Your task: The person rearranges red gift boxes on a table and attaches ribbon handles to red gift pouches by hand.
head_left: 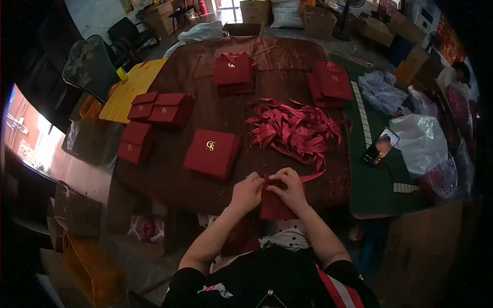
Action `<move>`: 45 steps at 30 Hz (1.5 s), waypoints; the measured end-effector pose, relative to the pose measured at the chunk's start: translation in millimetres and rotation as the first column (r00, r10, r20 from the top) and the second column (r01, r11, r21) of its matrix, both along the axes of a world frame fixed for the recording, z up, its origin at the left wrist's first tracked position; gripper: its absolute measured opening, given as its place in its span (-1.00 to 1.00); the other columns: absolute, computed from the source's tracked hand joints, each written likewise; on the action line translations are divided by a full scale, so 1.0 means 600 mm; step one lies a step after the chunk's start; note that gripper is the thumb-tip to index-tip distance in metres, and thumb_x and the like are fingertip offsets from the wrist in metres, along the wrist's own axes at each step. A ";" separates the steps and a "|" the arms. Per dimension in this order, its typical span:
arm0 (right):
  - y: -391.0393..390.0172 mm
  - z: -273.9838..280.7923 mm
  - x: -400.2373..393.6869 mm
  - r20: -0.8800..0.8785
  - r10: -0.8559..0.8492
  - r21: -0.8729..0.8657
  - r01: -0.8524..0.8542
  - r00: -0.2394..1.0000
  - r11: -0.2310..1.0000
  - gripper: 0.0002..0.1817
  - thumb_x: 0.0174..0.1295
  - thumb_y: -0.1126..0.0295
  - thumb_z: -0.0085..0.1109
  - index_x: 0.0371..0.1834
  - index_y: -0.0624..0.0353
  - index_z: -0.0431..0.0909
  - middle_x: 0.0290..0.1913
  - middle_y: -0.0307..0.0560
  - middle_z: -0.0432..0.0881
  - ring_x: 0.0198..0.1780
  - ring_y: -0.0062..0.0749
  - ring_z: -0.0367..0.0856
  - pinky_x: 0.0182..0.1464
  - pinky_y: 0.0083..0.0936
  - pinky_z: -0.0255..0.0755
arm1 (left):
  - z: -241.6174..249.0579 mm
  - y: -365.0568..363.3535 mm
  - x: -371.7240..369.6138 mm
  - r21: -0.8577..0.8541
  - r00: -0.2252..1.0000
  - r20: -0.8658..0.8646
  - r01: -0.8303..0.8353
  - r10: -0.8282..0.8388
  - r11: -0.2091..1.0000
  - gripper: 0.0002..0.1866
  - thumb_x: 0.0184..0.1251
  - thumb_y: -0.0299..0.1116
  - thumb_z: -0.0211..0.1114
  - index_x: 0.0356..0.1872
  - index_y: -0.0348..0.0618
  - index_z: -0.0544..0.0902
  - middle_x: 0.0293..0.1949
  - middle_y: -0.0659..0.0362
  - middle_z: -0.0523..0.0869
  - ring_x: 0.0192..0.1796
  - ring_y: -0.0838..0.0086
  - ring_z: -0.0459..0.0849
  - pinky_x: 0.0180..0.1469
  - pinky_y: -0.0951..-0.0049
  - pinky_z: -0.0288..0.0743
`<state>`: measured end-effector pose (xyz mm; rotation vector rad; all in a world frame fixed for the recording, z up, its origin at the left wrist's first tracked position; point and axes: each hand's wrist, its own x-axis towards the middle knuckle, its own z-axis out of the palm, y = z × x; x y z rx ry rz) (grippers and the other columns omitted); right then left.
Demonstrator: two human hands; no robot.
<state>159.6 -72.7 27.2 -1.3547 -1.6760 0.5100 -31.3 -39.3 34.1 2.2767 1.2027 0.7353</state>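
Note:
Just beyond my lap, at the near edge of the table, a small dark red paper bag (pixel 276 206) is between my two hands. My left hand (pixel 248 192) is closed at the bag's upper left edge, with the fingers pinched together. My right hand (pixel 288 189) pinches close to the bag's top edge. A red ribbon (pixel 314 177) runs from the right hand toward the tangled pile of red ribbons (pixel 295 128); its end among the fingers is hidden. Another red bag (pixel 240 240) lies on my lap.
Stacks of red bags with gold lettering stand on the table: a near stack (pixel 211 151), a back stack (pixel 233 72), a right stack (pixel 331 84) and left stacks (pixel 172 109). A phone (pixel 381 146) rests on the green surface (pixel 363 190), beside clear plastic bags (pixel 423 143). A person sits far right.

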 end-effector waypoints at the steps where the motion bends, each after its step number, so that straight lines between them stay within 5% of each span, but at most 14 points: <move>1: -0.003 0.001 0.001 0.001 -0.024 -0.005 0.024 1.000 1.000 -0.66 -0.07 0.42 0.59 -0.19 0.11 0.72 -0.10 -0.15 0.56 0.00 -0.23 0.53 -0.01 -0.39 0.46 | -0.001 -0.003 -0.001 -0.002 1.000 -0.001 0.005 -0.005 1.000 -0.86 0.33 -0.44 0.25 -0.15 -0.15 0.69 -0.17 0.09 0.64 -0.16 0.06 0.70 -0.18 0.12 0.60; 11: -0.021 -0.003 0.027 0.119 -0.149 0.119 0.135 0.982 0.984 -0.55 -0.12 0.39 0.61 -0.09 0.07 0.67 -0.04 -0.13 0.53 0.07 -0.14 0.49 0.07 -0.29 0.46 | 0.020 -0.066 -0.097 0.030 0.900 0.090 -0.430 0.426 0.902 -0.94 0.32 -0.48 0.29 -0.25 -0.14 0.69 -0.25 0.04 0.62 -0.23 0.04 0.68 -0.19 0.16 0.57; 16: -0.020 -0.001 0.024 0.111 -0.122 0.122 0.109 0.986 0.987 -0.58 -0.09 0.43 0.59 -0.10 0.08 0.68 -0.08 -0.14 0.56 0.03 -0.15 0.50 0.04 -0.30 0.46 | 0.022 -0.085 -0.095 -0.007 0.841 0.164 -0.521 0.515 0.853 -0.80 0.36 -0.43 0.30 -0.03 -0.08 0.67 -0.11 0.04 0.63 -0.07 0.02 0.65 -0.09 0.14 0.56; 19: -0.029 0.003 0.025 0.115 -0.091 0.248 0.060 0.989 0.967 -0.61 0.04 0.41 0.57 -0.06 0.04 0.65 -0.05 -0.15 0.54 0.00 -0.14 0.52 0.00 -0.26 0.52 | 0.061 -0.092 -0.049 0.219 0.910 0.173 -0.408 0.376 0.887 -0.71 0.32 -0.39 0.36 0.06 -0.08 0.67 0.01 0.05 0.66 0.07 0.04 0.61 0.09 0.12 0.52; 22: -0.043 0.030 0.034 0.102 -0.212 0.373 0.160 0.972 0.914 -0.65 0.07 0.48 0.52 -0.06 0.03 0.65 -0.13 -0.15 0.60 -0.10 -0.13 0.57 -0.05 -0.27 0.52 | 0.054 -0.098 0.003 0.274 0.994 -0.003 0.105 -0.108 0.956 -0.59 0.25 -0.27 0.45 0.11 -0.13 0.66 0.21 0.06 0.64 0.25 0.04 0.54 0.25 0.11 0.46; 26: -0.053 0.041 0.091 0.173 -0.515 0.326 0.444 0.840 0.835 -0.84 0.25 0.37 0.41 -0.20 0.12 0.62 -0.19 -0.09 0.63 -0.20 -0.12 0.59 -0.18 -0.24 0.51 | -0.001 -0.090 0.021 0.189 0.986 -0.106 0.145 -0.126 0.971 -0.57 0.23 -0.22 0.45 0.10 -0.12 0.66 0.25 0.08 0.62 0.31 0.05 0.51 0.22 0.06 0.48; 28: -0.060 0.028 0.127 0.196 -0.570 0.151 0.550 0.798 0.822 -0.75 0.31 0.20 0.37 -0.36 0.14 0.61 -0.29 -0.07 0.64 -0.26 -0.11 0.60 -0.26 -0.22 0.49 | -0.004 -0.089 0.021 0.193 0.988 -0.089 0.142 -0.126 0.971 -0.57 0.21 -0.23 0.45 0.09 -0.13 0.66 0.24 0.09 0.62 0.30 0.06 0.51 0.21 0.06 0.48; 30: -0.054 0.028 0.149 0.481 -0.571 -0.126 0.697 0.665 0.706 -0.63 0.33 0.09 0.34 -0.49 0.13 0.61 -0.39 -0.06 0.63 -0.33 -0.08 0.62 -0.32 -0.18 0.49 | -0.005 -0.092 0.025 0.213 0.990 -0.089 0.130 -0.113 0.968 -0.57 0.19 -0.24 0.46 0.08 -0.12 0.66 0.23 0.09 0.62 0.28 0.06 0.51 0.20 0.06 0.48; 32: -0.041 0.013 0.156 0.519 -0.603 -0.042 0.722 0.606 0.690 -0.56 0.29 0.00 0.35 -0.55 0.12 0.63 -0.45 -0.04 0.62 -0.36 -0.07 0.64 -0.35 -0.16 0.51 | -0.002 -0.091 0.026 0.238 0.991 -0.096 0.116 -0.095 0.964 -0.58 0.18 -0.25 0.46 0.07 -0.12 0.67 0.22 0.10 0.63 0.26 0.07 0.52 0.19 0.06 0.49; 39: -0.009 0.000 0.163 0.228 -0.607 -0.174 0.645 0.762 0.744 -0.80 0.19 0.25 0.43 -0.40 0.14 0.72 -0.33 -0.13 0.73 -0.33 -0.21 0.70 -0.23 -0.33 0.55 | 0.003 -0.055 0.018 0.278 0.983 -0.157 0.137 -0.095 0.951 -0.57 0.11 -0.29 0.47 0.05 -0.10 0.69 0.23 0.16 0.64 0.14 0.12 0.56 0.11 0.13 0.53; 41: 0.002 -0.033 0.167 -0.303 -0.423 0.112 0.473 0.854 0.874 -0.88 0.30 0.36 0.38 -0.32 0.16 0.69 -0.17 -0.14 0.76 -0.35 -0.38 0.69 -0.26 -0.45 0.54 | -0.009 -0.037 0.017 0.271 0.977 -0.195 0.136 -0.084 0.953 -0.57 0.10 -0.30 0.46 0.05 -0.10 0.69 0.25 0.17 0.65 0.11 0.13 0.58 0.06 0.16 0.57; 42: -0.014 0.009 0.144 -0.694 -0.324 -0.205 0.255 0.642 0.945 -0.95 0.40 0.45 0.27 -0.17 0.17 0.64 -0.05 -0.12 0.75 -0.32 -0.53 0.69 -0.31 -0.58 0.53 | -0.009 -0.029 0.017 0.269 0.977 -0.195 0.132 -0.080 0.954 -0.57 0.10 -0.30 0.46 0.05 -0.10 0.69 0.25 0.17 0.65 0.11 0.13 0.58 0.06 0.16 0.57; 43: -0.020 0.025 0.130 -0.695 -0.324 -0.208 0.252 0.642 0.945 -0.95 0.40 0.45 0.27 -0.17 0.17 0.64 -0.05 -0.12 0.75 -0.32 -0.53 0.69 -0.31 -0.58 0.53 | -0.007 -0.022 0.015 0.260 0.977 -0.190 0.148 -0.100 0.954 -0.56 0.09 -0.31 0.46 0.05 -0.10 0.69 0.26 0.15 0.64 0.10 0.14 0.59 0.06 0.18 0.58; 45: -0.027 0.039 0.109 -0.917 -0.121 -0.152 -0.051 0.381 0.987 -0.84 0.43 0.43 0.27 0.00 0.19 0.61 -0.11 -0.08 0.74 -0.28 -0.62 0.70 -0.38 -0.66 0.53 | -0.013 -0.018 0.011 0.298 0.988 -0.128 0.123 -0.087 0.947 -0.53 0.12 -0.25 0.48 0.09 -0.10 0.67 0.21 0.09 0.63 0.09 0.14 0.61 0.06 0.20 0.58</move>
